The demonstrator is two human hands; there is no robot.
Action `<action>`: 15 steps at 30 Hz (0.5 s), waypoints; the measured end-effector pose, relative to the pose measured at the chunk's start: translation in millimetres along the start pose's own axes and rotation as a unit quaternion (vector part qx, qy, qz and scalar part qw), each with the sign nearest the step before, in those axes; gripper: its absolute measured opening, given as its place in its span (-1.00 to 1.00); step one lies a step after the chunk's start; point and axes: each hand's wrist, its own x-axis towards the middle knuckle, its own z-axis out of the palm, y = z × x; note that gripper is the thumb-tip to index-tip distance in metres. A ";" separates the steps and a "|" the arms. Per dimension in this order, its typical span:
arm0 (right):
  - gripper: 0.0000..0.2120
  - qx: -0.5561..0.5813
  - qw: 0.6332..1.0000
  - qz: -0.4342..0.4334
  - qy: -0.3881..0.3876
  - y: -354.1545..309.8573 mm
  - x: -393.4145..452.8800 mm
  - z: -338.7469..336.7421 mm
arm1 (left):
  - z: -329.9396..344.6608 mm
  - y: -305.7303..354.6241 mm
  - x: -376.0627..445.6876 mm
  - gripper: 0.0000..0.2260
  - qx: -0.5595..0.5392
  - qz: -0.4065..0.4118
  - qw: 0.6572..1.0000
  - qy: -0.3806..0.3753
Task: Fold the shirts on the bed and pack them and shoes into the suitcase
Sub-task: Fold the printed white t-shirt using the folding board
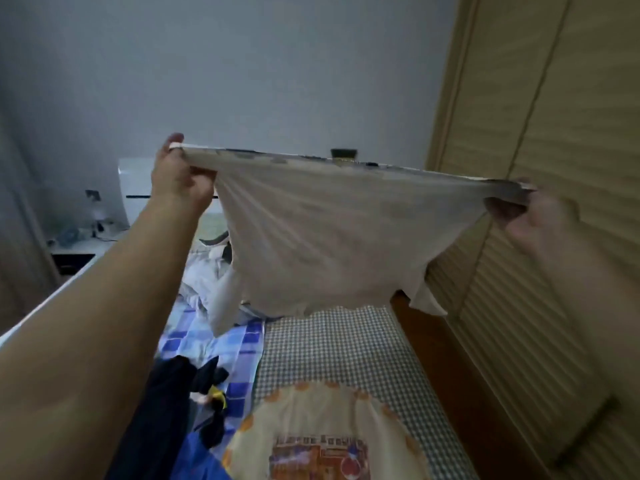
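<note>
A white shirt (332, 237) hangs stretched out in the air above the bed (332, 344). My left hand (180, 178) pinches its upper left corner and my right hand (533, 220) grips its upper right corner, so its top edge is pulled taut. The cloth droops below, with sleeves dangling over the bed. More light clothes (207, 271) lie heaped on the bed behind the shirt. A dark garment (166, 410) lies at the lower left. No suitcase or shoes are visible.
A wooden wardrobe (554, 168) stands close on the right. The bed has a checked sheet, a blue patterned cover (214, 341) and a cream printed cushion (318, 438) near me. A white side table (79, 244) stands at the left by the wall.
</note>
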 end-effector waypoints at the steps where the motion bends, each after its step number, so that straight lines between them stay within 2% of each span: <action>1: -0.77 -0.010 1.000 -0.003 0.006 2.4 -8.6 -3.7 | -8.6 5.1 -3.9 -0.71 -0.012 -0.004 1.000 -0.005; 5: -0.68 -0.104 0.993 0.015 0.054 53.2 -50.0 -55.3 | -85.4 9.5 -56.5 -0.68 0.038 -0.018 0.999 0.006; 7: -0.62 -0.161 0.984 0.029 0.070 90.4 -82.3 -90.3 | -147.9 6.0 -99.0 -0.65 0.164 -0.013 0.986 -0.002; 10: -0.65 -0.231 0.966 0.070 0.091 149.9 -135.0 -141.6 | -257.9 -14.1 -160.2 -0.70 0.391 -0.044 0.917 0.059; 12: -0.71 -0.270 0.949 0.130 0.096 190.0 -164.4 -175.3 | -328.1 -38.0 -199.7 -0.73 0.439 -0.089 0.884 0.136; 15: -0.72 -0.325 0.916 0.212 0.106 245.1 -193.9 -215.8 | -406.5 -78.1 -245.5 -0.76 0.518 -0.173 0.820 0.172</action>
